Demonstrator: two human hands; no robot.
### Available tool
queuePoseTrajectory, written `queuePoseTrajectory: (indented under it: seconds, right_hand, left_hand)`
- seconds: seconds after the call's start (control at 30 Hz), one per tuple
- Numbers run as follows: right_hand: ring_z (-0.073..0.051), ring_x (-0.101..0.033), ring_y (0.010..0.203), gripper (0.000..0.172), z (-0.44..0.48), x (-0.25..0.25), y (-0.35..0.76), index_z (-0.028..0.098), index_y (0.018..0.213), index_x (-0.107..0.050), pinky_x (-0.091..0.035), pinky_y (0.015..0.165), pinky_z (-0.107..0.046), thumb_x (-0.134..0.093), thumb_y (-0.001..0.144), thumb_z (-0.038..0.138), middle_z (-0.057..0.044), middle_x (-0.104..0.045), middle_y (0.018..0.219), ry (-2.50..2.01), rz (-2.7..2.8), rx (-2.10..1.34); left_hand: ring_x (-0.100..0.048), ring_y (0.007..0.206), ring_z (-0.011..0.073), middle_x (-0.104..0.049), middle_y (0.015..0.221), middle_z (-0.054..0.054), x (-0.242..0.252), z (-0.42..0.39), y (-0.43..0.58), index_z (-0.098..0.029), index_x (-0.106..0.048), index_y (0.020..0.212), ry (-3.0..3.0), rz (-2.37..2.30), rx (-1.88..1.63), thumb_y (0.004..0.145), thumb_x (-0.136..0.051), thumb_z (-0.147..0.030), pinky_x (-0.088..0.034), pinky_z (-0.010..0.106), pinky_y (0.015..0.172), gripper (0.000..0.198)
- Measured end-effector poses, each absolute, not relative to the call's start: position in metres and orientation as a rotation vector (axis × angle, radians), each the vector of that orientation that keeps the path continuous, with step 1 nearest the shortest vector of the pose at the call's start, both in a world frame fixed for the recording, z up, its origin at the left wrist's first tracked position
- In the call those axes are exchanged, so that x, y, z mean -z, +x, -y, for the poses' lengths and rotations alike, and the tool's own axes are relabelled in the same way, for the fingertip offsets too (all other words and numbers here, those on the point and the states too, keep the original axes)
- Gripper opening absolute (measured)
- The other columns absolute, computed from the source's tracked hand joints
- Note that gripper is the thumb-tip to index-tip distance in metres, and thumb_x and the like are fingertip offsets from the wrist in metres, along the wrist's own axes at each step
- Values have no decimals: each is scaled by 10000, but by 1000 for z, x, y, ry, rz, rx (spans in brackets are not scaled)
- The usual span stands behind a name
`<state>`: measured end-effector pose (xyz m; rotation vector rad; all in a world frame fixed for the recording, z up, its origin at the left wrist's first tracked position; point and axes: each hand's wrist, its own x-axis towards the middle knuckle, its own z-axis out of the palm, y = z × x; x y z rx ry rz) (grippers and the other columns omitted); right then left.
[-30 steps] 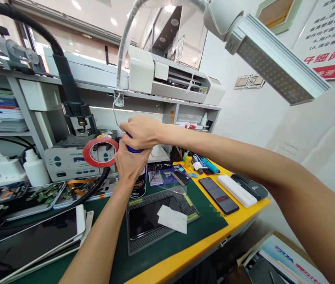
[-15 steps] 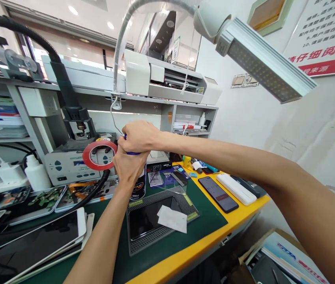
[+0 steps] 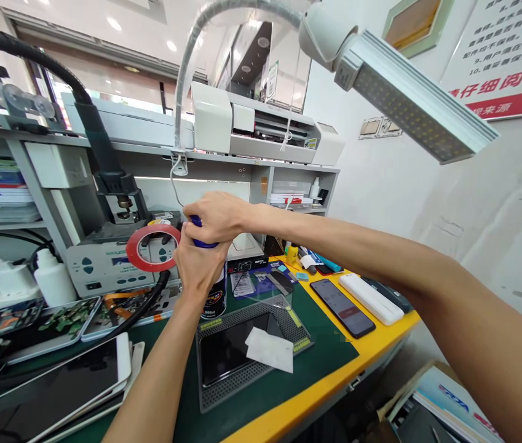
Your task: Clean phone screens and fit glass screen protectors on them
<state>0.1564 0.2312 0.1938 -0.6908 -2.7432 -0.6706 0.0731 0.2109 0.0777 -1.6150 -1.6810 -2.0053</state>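
In the middle of the head view my two hands meet, one above the other. My right hand [image 3: 219, 215] is closed on top, its fingers wrapped round a blue object [image 3: 203, 243] that is mostly hidden. Just below, my left hand [image 3: 200, 261] is closed against the same object. A red-rimmed tape roll [image 3: 133, 247] shows at its left; whether the fingers hold it I cannot tell. Behind the left wrist stands a dark can [image 3: 215, 298]. Nearer me, a black-screened phone [image 3: 221, 354] lies on a perforated grey mat [image 3: 209, 397], partly under white wipes [image 3: 270, 349].
A grey machine with dials [image 3: 104, 271] and a white bottle [image 3: 55, 277] stand at left. Tablets [image 3: 71, 381] are stacked at front left. Another phone [image 3: 341, 307] and a white power bank [image 3: 371, 298] lie at the right edge. A lamp [image 3: 417, 98] hangs overhead.
My hands stay together, with the right hand slightly turned and more of the blue object showing. The whole view has shifted a little.
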Motion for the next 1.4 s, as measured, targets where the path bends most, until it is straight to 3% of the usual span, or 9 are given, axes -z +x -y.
queuePoseTrajectory:
  seconds: [0.1,0.23,0.4,0.53,0.73,0.83,0.93,1.2,1.4]
  right_hand:
    - [-202,-553,708,323,-231,-201,158,192,898,-660,-341,668,-315,-393,958,364,-59,-683,792,-635,2783,703]
    - [-159,-583,823,376,-227,-246,152,128,1022,-652,-361,776,-276,-318,985,298,-34,-673,895,-490,2631,750]
    - [-182,-598,878,435,-231,-282,150,92,935,-654,-366,796,-286,-308,1004,347,-81,-674,944,-684,2442,600]
    - [-193,-601,879,374,-241,-240,188,145,968,-669,-398,766,-287,-416,992,419,-111,-708,1061,-1168,2454,186]
    - [-228,-623,1075,306,-249,-175,318,137,1162,-659,-462,868,-290,-491,1011,344,-151,-664,1241,-1804,2201,53]
    - [-219,-658,975,346,-250,-158,383,127,1210,-617,-551,838,-384,-591,980,384,-114,-653,1176,-2187,1933,-21]
    - [-224,-652,1007,344,-250,-139,430,141,1230,-610,-568,852,-406,-624,966,362,-113,-629,1216,-2457,1694,-90]
    - [-233,-634,1069,327,-249,-87,472,157,1232,-618,-549,901,-407,-634,961,341,-131,-608,1268,-2643,1513,-219]
    - [-245,-629,1082,368,-238,-88,472,167,1275,-587,-547,905,-458,-626,964,361,-109,-599,1284,-2495,1576,-161]
  left_hand:
    - [-712,849,331,-743,937,104,-78,-211,73,-175,-621,1136,-1603,1697,2014,686,-726,-562,-500,348,690,602]
    - [-694,787,252,-737,843,48,-78,-211,74,-201,-675,1012,-1624,1681,2051,813,-621,-583,-500,338,751,434]
    - [-685,834,261,-724,936,77,-76,-208,74,-185,-628,1078,-1582,1702,2043,722,-715,-622,-503,336,746,570]
    - [-691,838,279,-717,907,67,-75,-206,73,-207,-607,1094,-1630,1739,2027,713,-719,-622,-505,338,719,574]
    - [-691,827,291,-715,911,71,-74,-206,72,-219,-604,1102,-1644,1761,2070,719,-715,-601,-508,346,704,552]
    - [-689,834,291,-715,939,76,-73,-206,72,-220,-599,1112,-1648,1766,2075,731,-707,-598,-513,353,718,547]
    - [-685,849,296,-713,950,81,-74,-205,73,-213,-600,1104,-1627,1770,2092,721,-720,-583,-515,364,737,546]
    - [-671,859,290,-708,956,85,-76,-204,74,-203,-607,1094,-1622,1814,2092,700,-733,-590,-521,380,765,566]
    - [-670,880,284,-705,974,88,-74,-206,75,-185,-614,1110,-1592,1792,2090,699,-734,-585,-521,372,781,587]
